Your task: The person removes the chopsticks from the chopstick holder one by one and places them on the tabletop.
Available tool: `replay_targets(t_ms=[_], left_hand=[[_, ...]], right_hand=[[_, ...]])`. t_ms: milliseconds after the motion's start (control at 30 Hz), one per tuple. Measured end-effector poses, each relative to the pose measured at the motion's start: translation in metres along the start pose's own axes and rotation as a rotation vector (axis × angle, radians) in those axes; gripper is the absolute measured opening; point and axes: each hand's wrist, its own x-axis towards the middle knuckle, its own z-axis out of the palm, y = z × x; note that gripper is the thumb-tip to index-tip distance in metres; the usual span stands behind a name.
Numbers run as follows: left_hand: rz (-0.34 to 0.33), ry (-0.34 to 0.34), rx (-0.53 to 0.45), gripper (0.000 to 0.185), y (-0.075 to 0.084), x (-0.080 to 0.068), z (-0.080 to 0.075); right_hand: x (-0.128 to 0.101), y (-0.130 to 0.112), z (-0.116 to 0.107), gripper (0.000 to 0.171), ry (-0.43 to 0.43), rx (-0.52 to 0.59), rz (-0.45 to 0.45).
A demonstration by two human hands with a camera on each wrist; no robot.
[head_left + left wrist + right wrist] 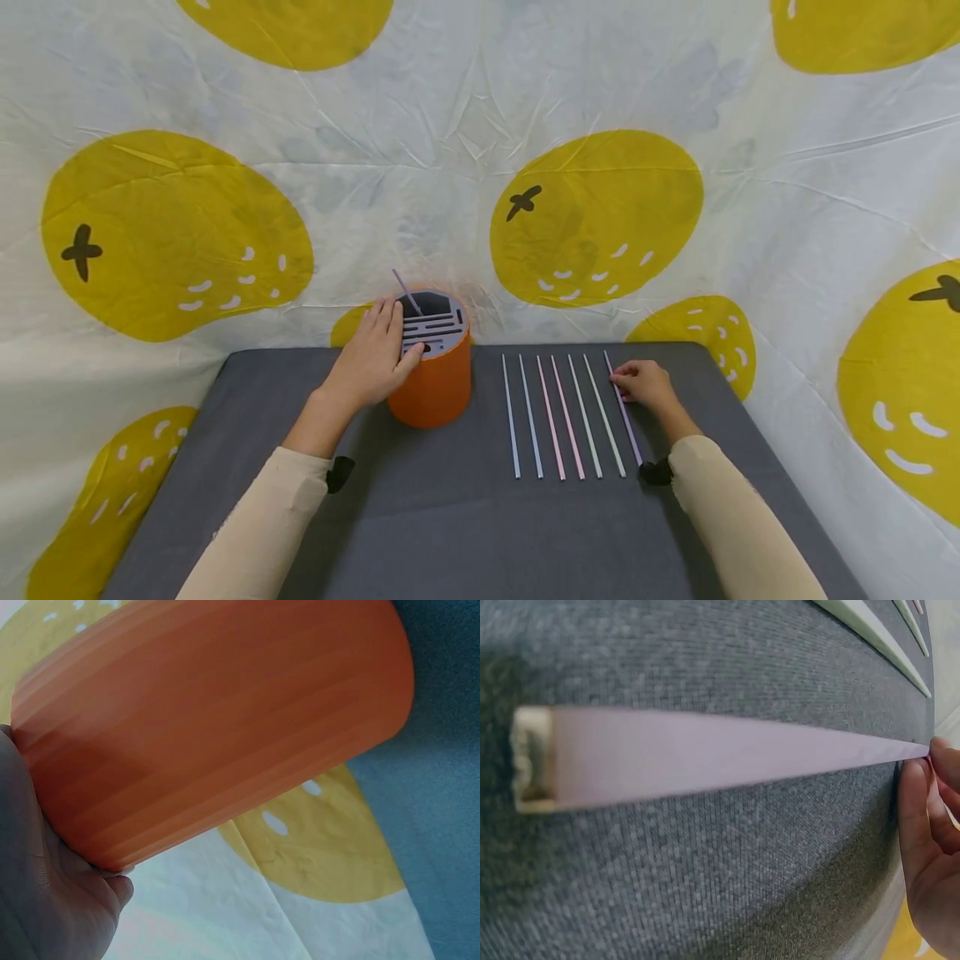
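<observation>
An orange round utensil holder (431, 393) with a grey slotted top stands at the back of the table. One purple chopstick (406, 290) leans out of its dark opening. My left hand (369, 352) rests on the holder's top left side, fingers straight; in the left wrist view that hand (67, 900) lies at the end of the orange wall (217, 727). Between thumb and fingers, my right hand (647, 385) pinches another purple chopstick (630, 425) by its upper part. The right wrist view shows this chopstick (675, 759) stretching from its square end to the fingertips.
Left of the held chopstick, several chopsticks lie side by side: blue ones (512, 417), pink ones (551, 408) and pale green ones (606, 417). They lie on a dark grey tablecloth (450, 533). A white curtain with yellow fruit prints (596, 217) hangs close behind.
</observation>
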Motion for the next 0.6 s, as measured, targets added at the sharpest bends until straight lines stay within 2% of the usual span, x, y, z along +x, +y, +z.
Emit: replay_targets(t_ms=[300,433,600], left_hand=[[-0.001,0.001,0.002,0.082,-0.001,-0.001,0.002],[0.0,0.006,0.004,0.082,0.0,-0.001,0.001],[0.002,0.001,0.002,0.082,0.001,-0.001,0.0]], right_hand=[[0.0,0.004,0.003,0.025,0.017,-0.018,0.005],[-0.001,0.001,0.0,0.025,0.033,-0.027,-0.03],[-0.001,-0.013,-0.005,0.026,0.08,-0.097,-0.092]])
